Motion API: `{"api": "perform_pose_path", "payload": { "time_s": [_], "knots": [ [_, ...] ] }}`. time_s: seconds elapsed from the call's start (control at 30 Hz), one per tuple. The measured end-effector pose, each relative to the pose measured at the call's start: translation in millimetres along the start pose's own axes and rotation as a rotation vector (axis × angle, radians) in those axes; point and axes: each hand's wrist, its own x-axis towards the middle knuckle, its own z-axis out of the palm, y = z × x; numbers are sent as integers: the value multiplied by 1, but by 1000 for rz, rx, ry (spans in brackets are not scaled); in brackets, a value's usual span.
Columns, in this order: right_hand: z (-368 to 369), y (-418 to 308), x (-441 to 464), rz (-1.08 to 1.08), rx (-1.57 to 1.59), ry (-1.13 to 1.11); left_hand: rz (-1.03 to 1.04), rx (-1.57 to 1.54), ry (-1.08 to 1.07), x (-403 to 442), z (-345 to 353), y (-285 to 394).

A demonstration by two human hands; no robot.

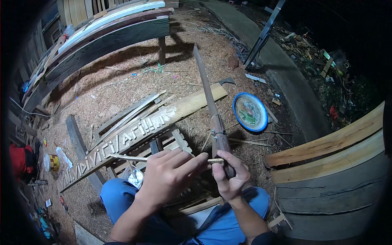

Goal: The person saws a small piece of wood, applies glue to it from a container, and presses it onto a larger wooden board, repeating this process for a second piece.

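Pale strip (130, 158) pokes toward nine o'clock from my curled left hand (173, 171); my right hand (232, 176) pinches a stub (216, 161), any join hidden. Toward twelve o'clock points a saw (208, 94), its handle partly covered.

strip (130, 158) (its middle) — hidden, sleeves (263, 238) cut off

I'm standing in an open-air woodworking yard: wood shavings (118, 87) spread all around the long bench (114, 43), a board with raised letters (141, 131) rests in front of it, and a concrete path (277, 69) runs past its right end.
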Motion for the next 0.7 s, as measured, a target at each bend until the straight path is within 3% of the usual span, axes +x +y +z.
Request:
{"api": "perform_pose_path", "payload": {
  "time_s": [0.33,0.7],
  "knots": [
    [4,6,6,90,208,-87,-74,-100,-96,3,0,-2],
    [25,21,6,156,119,-30,-312,-348,-139,0,7,-10]
  ]
}}
